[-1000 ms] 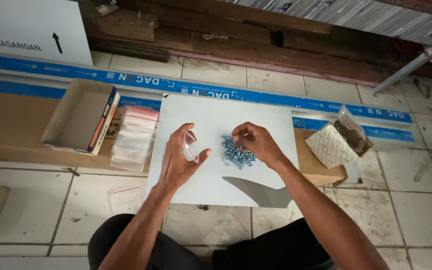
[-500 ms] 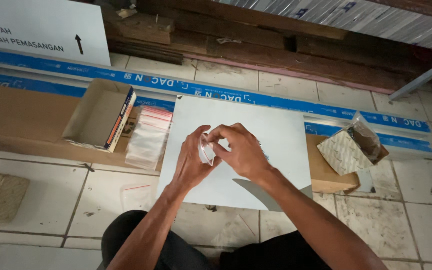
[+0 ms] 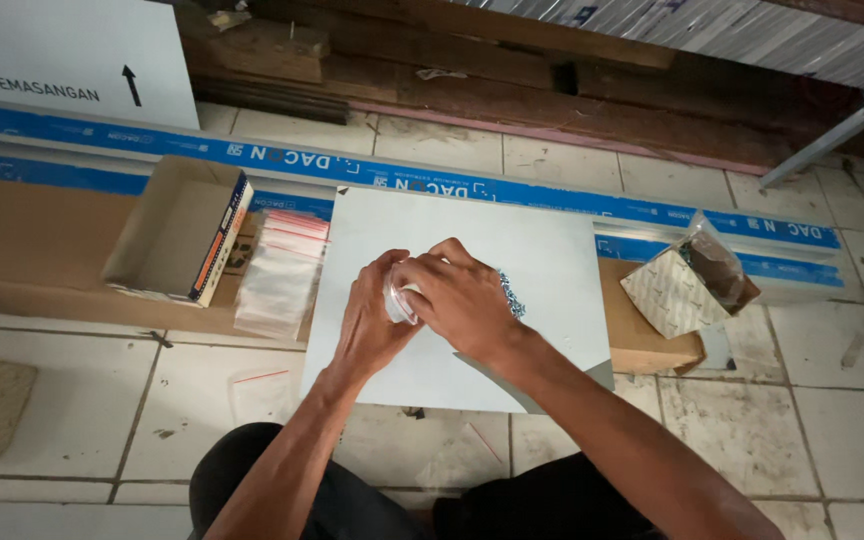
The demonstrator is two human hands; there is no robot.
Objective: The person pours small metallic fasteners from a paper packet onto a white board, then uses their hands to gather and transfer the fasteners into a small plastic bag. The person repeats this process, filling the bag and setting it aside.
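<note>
Tiled floor underneath, white board (image 3: 542, 260) laid on it. Left hand (image 3: 372, 325) and right hand (image 3: 462, 300) pressed together mid-board, pinching small clear bag (image 3: 397, 300). Screws (image 3: 510, 295) just right. Bag stack (image 3: 282, 275) and open cardboard box (image 3: 177, 235) far left.

Dim, even light (brightest on the white board (image 3: 472, 250)), sharp focus, dark upper background.

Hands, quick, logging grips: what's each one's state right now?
Left hand: closed on the small clear bag.
Right hand: fingers at the same bag's mouth; grip cannot be told.
</note>
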